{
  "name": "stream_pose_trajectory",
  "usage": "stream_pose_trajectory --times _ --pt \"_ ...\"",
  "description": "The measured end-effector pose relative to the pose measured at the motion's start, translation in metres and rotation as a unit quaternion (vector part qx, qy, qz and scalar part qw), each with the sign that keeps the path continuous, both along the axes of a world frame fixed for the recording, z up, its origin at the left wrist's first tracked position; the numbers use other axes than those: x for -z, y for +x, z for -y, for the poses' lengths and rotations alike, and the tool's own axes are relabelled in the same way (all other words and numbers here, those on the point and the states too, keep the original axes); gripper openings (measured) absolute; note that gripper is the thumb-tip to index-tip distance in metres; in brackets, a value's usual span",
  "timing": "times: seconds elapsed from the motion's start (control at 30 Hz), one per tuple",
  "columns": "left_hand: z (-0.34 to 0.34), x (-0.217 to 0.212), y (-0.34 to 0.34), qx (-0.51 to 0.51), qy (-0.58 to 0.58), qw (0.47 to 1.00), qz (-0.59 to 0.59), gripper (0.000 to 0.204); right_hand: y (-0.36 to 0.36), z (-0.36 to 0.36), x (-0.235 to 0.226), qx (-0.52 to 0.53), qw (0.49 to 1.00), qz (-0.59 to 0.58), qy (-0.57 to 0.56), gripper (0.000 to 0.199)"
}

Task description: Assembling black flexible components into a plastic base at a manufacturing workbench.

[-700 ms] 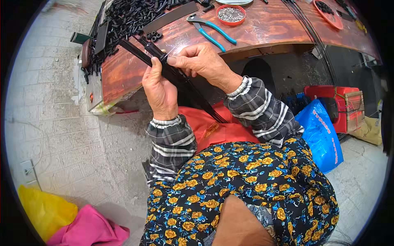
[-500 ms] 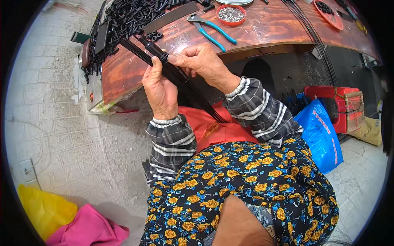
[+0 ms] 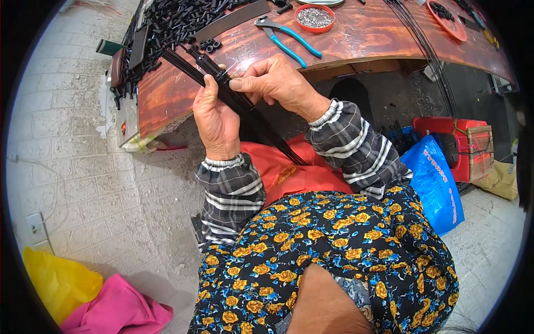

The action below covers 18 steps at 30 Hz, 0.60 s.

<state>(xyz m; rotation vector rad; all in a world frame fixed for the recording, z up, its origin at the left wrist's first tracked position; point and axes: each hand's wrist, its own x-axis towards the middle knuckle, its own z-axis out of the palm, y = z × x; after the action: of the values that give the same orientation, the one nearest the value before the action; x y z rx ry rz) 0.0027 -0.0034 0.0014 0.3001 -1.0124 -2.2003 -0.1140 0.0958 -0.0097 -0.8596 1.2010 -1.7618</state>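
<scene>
My left hand [image 3: 217,119] is closed round a slanting bundle of thin black rods [image 3: 258,125], which looks like a folded umbrella frame. Its upper end leans over the table edge and its lower end reaches the red cloth on my lap. Beside the rod ends sits a thicker black tubular fitting [image 3: 207,64], just above my left thumb. My right hand [image 3: 281,83] pinches thumb against fingers right beside this fitting. Whatever lies between those fingertips is too small to make out, though a thin bright sliver shows near them.
Across the reddish wooden table [image 3: 161,103] lie a heap of black tubular parts [image 3: 178,28], teal-handled pliers [image 3: 286,39] and a red dish of small silver pins [image 3: 315,18]. Long black rods [image 3: 428,50] overhang the edge at right. A blue bag [image 3: 434,183] stands beside a red stool [image 3: 461,142].
My right thumb has come off the collar of the black fitting and moved slightly down, its fingertips now pinched at the fitting's side. The left hand keeps its hold on the bundle.
</scene>
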Motion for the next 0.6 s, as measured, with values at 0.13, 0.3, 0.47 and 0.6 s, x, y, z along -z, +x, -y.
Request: stream_pose_trajectory --times 0.13,0.3,0.47,0.6 --pt "0.000 0.002 0.002 0.019 0.018 1.000 -0.007 0.029 -0.003 0.000 0.003 -0.023 0.999 0.035 0.006 0.028" --pt "0.003 0.008 0.006 0.015 0.043 0.999 -0.006 0.029 -0.002 0.001 0.004 -0.035 0.998 0.052 0.020 0.027" --pt "-0.002 0.004 0.008 0.030 0.035 0.999 -0.012 0.030 -0.002 -0.001 0.001 -0.056 0.996 0.060 0.017 0.028" --pt "-0.004 0.004 0.009 0.026 0.024 0.999 -0.019 0.031 0.002 -0.003 -0.001 -0.051 0.997 0.058 0.020 0.028"
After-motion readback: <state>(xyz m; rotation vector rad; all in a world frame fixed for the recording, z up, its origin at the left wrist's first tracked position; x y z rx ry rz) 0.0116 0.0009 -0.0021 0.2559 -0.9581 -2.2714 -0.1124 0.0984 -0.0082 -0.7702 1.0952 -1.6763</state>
